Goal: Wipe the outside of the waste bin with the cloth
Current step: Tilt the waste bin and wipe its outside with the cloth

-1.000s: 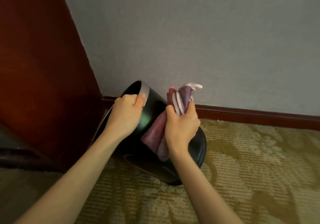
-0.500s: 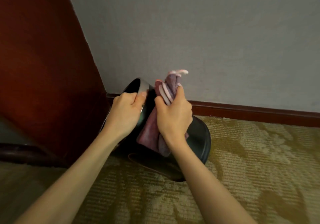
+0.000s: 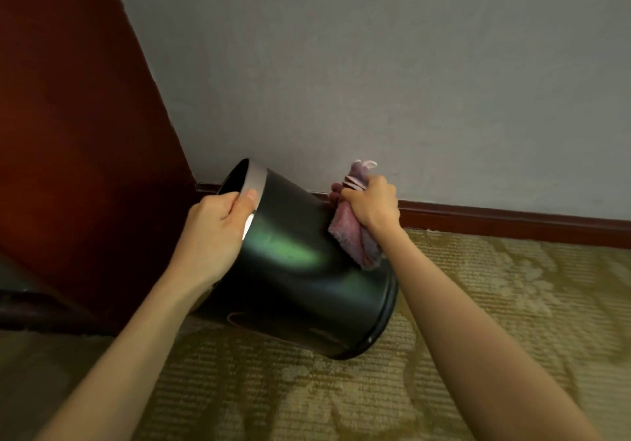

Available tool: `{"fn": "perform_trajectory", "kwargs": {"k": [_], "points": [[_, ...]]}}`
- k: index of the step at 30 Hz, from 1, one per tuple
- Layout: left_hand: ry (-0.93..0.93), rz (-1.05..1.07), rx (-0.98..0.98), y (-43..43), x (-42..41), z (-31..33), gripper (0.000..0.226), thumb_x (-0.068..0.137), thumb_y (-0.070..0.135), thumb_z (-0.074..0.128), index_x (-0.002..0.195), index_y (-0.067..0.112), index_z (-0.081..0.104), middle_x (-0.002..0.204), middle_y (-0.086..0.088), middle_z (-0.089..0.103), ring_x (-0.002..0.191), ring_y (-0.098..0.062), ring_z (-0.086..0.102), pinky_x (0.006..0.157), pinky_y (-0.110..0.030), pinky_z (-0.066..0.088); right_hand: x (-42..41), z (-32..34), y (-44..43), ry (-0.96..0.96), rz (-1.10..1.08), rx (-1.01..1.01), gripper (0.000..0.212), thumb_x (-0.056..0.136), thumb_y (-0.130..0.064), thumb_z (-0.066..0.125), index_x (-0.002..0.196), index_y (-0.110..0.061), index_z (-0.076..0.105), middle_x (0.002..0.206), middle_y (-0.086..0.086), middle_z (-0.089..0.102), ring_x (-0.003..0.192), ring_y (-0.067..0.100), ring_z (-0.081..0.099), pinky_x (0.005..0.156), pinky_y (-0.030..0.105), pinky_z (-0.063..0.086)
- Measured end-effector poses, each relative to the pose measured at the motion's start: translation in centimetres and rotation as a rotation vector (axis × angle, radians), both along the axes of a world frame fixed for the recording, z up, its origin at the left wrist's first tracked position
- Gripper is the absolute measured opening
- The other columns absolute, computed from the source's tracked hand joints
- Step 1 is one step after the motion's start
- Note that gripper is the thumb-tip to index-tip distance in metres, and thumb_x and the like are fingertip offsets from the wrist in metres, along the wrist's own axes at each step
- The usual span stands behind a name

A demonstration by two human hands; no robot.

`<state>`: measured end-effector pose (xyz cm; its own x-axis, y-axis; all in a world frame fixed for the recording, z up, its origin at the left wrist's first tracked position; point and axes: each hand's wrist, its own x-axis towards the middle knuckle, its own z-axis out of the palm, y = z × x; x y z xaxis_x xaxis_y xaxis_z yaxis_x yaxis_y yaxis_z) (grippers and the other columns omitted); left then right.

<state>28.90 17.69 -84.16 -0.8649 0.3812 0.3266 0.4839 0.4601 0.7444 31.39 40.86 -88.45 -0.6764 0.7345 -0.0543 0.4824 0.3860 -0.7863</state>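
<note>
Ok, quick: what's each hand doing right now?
Left hand: grips the waste bin rim.
Right hand: holds the cloth against the bin.

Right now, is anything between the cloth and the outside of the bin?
Nothing visible. The right hand presses the cloth directly against the bin; the left hand grips its rim, away from the cloth.

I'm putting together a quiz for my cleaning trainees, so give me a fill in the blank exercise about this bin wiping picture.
1. The left hand grips the waste bin by its ____.
2. The right hand presses the bunched ____ against the bin's outer side.
3. The bin is not upright but ____.
4. Under the bin lies patterned ____.
Missing words: rim; cloth; tilted; carpet.
</note>
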Motion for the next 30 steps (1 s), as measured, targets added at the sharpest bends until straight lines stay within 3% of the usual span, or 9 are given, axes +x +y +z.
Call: {"fn": "perform_trajectory", "kwargs": {"k": [2,4,7,11,17,20,22,25,30], "points": [[-0.015,0.003,-0.004,0.0,0.1,0.1,0.054,0.096,0.037,0.042,0.066,-0.005,0.056,0.065,-0.026,0.057,0.06,-0.038,0.053,0.054,-0.042,0.037,1.6,-1.2,0.7,-0.009,-0.055,0.042,0.057,0.076,-0.045,0.066,0.123,-0.015,0.057,0.113,0.018,0.063,0.101,0.039,0.059,0.081,0.04,0.048],[-0.024,0.001,-0.018,0.4,0.3,0.3,0.053,0.096,0.037,0.042,0.057,0.002,0.049,0.054,-0.012,0.046,0.052,-0.024,0.044,0.052,-0.033,0.03,3.4,-2.2,1.0,0.03,-0.119,0.071,0.057,0.075,-0.046,0.065,0.121,-0.014,0.057,0.11,0.018,0.064,0.098,0.039,0.059,0.078,0.04,0.047],[-0.008,-0.003,-0.044,1.6,0.8,0.6,0.052,0.096,0.036,0.043,0.054,0.006,0.041,0.05,-0.002,0.037,0.048,-0.018,0.038,0.05,-0.031,0.027,5.9,-3.4,0.9,0.099,-0.183,0.137,0.043,0.076,-0.04,0.063,0.11,-0.014,0.059,0.099,0.014,0.068,0.089,0.036,0.062,0.071,0.038,0.048],[-0.002,-0.016,-0.054,3.4,1.8,0.9,0.053,0.095,0.037,0.043,0.048,0.014,0.033,0.046,0.003,0.033,0.044,-0.015,0.034,0.048,-0.031,0.025,9.4,-5.1,-0.4,0.172,-0.314,0.225,0.024,0.08,-0.032,0.062,0.095,-0.015,0.053,0.084,0.007,0.066,0.072,0.029,0.059,0.063,0.03,0.037],[-0.018,-0.018,-0.098,5.5,3.3,1.6,0.053,0.094,0.04,0.043,0.047,0.018,0.031,0.048,0.001,0.036,0.045,-0.016,0.037,0.045,-0.03,0.021,14.0,-8.6,-3.3,0.268,-0.455,0.081,0.032,0.083,-0.027,0.062,0.109,-0.011,0.051,0.081,-0.003,0.059,0.066,0.015,0.056,0.064,0.029,0.04],[0.007,-0.034,-0.096,6.7,4.7,1.7,0.052,0.092,0.038,0.046,0.046,0.016,0.035,0.045,0.002,0.038,0.042,-0.012,0.038,0.04,-0.027,0.025,15.2,-8.8,-2.2,0.288,-0.416,-0.047,0.019,0.084,-0.02,0.063,0.096,-0.01,0.052,0.072,-0.004,0.057,0.063,0.015,0.055,0.053,0.028,0.037],[0.027,-0.079,-0.102,7.6,5.9,1.6,0.049,0.091,0.035,0.046,0.049,0.011,0.04,0.047,0.001,0.04,0.042,-0.011,0.038,0.038,-0.019,0.026,16.1,-8.7,-1.2,0.31,-0.402,-0.12,0.012,0.083,-0.016,0.063,0.088,-0.01,0.053,0.072,-0.003,0.058,0.063,0.015,0.056,0.05,0.019,0.037],[0.048,-0.163,-0.139,9.0,7.5,1.3,0.042,0.089,0.029,0.046,0.055,0.004,0.045,0.05,-0.002,0.042,0.044,-0.015,0.041,0.042,-0.026,0.026,17.8,-8.9,0.0,0.322,-0.421,-0.153,0.008,0.081,-0.014,0.064,0.084,-0.013,0.057,0.071,-0.006,0.058,0.063,0.005,0.054,0.048,0.01,0.037],[0.065,-0.274,-0.215,11.9,10.0,0.6,0.034,0.085,0.028,0.051,0.057,0.01,0.045,0.055,-0.002,0.045,0.053,-0.022,0.047,0.049,-0.032,0.027,20.4,-9.4,2.2,0.333,-0.43,-0.166,0.012,0.08,-0.012,0.067,0.09,-0.014,0.061,0.072,-0.006,0.06,0.064,-0.001,0.054,0.045,0.001,0.036]]}}
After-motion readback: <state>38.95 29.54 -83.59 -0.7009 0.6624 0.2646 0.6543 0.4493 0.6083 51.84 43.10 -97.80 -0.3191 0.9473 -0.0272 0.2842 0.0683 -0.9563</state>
